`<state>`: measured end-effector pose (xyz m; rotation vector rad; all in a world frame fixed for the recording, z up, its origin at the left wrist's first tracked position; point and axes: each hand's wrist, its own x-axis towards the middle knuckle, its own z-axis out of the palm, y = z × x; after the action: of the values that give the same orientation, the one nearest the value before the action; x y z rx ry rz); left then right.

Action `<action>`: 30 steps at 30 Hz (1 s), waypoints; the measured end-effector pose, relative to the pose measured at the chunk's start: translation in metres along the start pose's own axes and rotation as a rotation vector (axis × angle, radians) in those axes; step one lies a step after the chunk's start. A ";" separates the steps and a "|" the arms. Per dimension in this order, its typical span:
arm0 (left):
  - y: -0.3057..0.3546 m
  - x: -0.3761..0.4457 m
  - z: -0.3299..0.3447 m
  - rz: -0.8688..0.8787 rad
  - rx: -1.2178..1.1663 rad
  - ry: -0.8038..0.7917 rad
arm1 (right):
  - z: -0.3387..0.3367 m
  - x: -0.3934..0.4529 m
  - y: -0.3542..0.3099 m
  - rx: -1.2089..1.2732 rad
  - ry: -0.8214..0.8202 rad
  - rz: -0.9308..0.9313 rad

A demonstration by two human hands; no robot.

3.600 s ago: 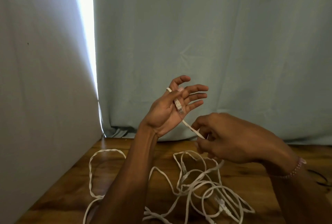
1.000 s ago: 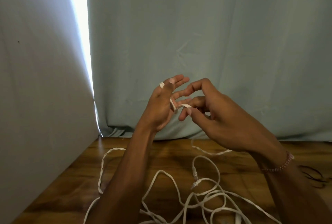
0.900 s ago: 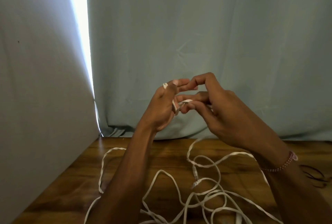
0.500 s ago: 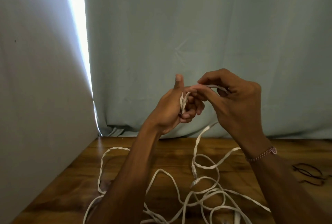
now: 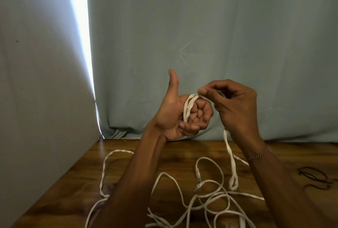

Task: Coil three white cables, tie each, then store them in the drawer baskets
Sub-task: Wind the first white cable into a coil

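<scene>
Coiling looks barely begun: the left hand point(image 5: 180, 116), fingers curled and thumb up, holds a few cable point(image 5: 188, 106) turns while the right hand point(image 5: 236, 107) at its 3 o'clock pinches the strand, ready to wrap another loop.

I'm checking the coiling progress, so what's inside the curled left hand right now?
White cable turns lie across the left hand, its fingers curled round them. How many turns, and whatever runs behind the fingers, is hidden.

Left hand point(image 5: 178, 116) up, thumb up, fingers curled round white cable point(image 5: 188, 106). Right hand point(image 5: 236, 107) pinches cable. More loops on wooden table point(image 5: 76, 182).
</scene>
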<state>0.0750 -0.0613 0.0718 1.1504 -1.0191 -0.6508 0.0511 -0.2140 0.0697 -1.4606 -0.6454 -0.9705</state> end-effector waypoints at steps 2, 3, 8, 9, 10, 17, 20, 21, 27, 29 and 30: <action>-0.001 0.000 0.000 -0.042 -0.005 -0.032 | 0.003 -0.002 0.000 0.018 -0.007 0.021; -0.001 0.001 0.000 -0.051 0.000 -0.023 | 0.004 -0.002 0.000 0.020 -0.004 0.029; 0.001 0.003 0.000 -0.026 0.047 0.078 | 0.001 -0.003 0.002 0.018 0.007 0.130; 0.002 0.002 0.001 -0.008 0.059 0.093 | 0.000 -0.003 0.004 -0.002 -0.013 0.154; 0.003 0.001 0.002 0.015 0.080 0.116 | -0.001 -0.003 0.004 -0.011 -0.051 0.175; 0.010 -0.002 0.002 0.246 0.030 0.269 | -0.002 -0.007 -0.004 -0.238 -0.535 0.260; 0.012 -0.003 0.005 0.295 -0.007 0.293 | 0.001 -0.013 -0.013 -0.359 -0.732 0.357; 0.013 -0.004 0.006 0.308 -0.014 0.284 | 0.002 -0.014 -0.015 -0.355 -0.768 0.390; 0.011 0.000 0.001 0.406 -0.068 0.334 | -0.006 -0.015 -0.034 -0.459 -1.034 0.507; 0.007 0.000 -0.005 0.414 -0.043 0.403 | -0.006 -0.020 -0.039 -0.694 -1.173 0.391; 0.006 -0.001 -0.008 0.405 -0.028 0.435 | -0.008 -0.021 -0.041 -0.805 -1.179 0.298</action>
<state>0.0813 -0.0552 0.0765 0.9657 -0.8279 -0.0840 0.0042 -0.2128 0.0725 -2.7772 -0.8421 0.0175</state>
